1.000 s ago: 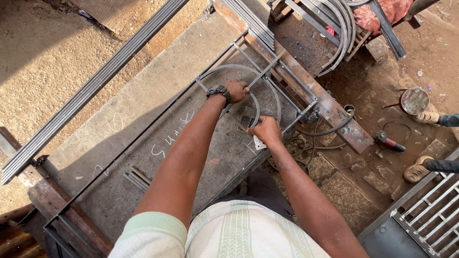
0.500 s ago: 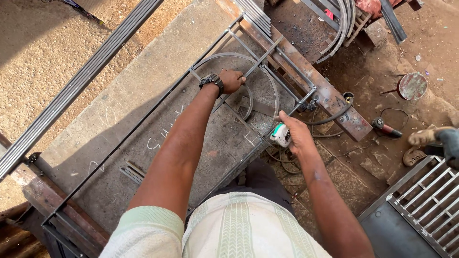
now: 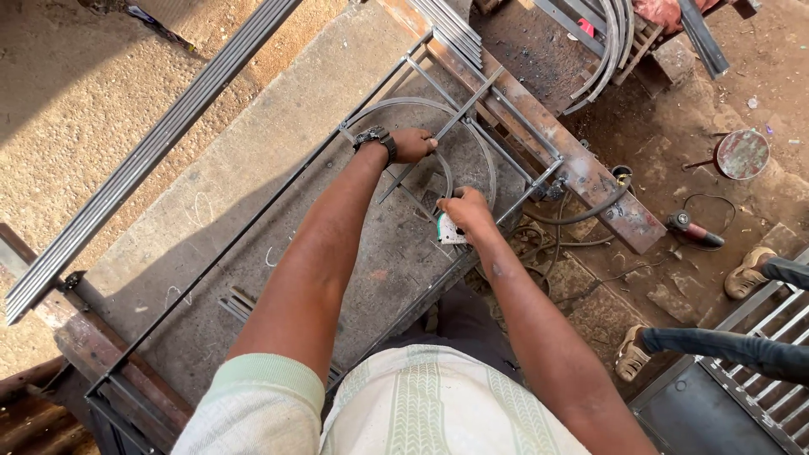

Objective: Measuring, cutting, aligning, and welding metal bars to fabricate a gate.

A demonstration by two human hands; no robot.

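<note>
Frame laid out on worktop (image 3: 211, 202), curved bar (image 3: 444, 173) mid-fitting, not yet fixed.
Left hand (image 3: 413, 145) gripping curved bar; right hand (image 3: 465, 212) closed on small white-green tool (image 3: 447, 231).

A small white packet (image 3: 449, 231) with green edging under the right hand (image 3: 466, 211), on the grey tabletop (image 3: 253, 185).

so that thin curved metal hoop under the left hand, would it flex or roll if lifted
The metal hoop is thin bar, so it would probably spring a little rather than flop. It looks light for its span. The left hand holds a straight bar crossing it, so rolling seems unlikely.
</note>
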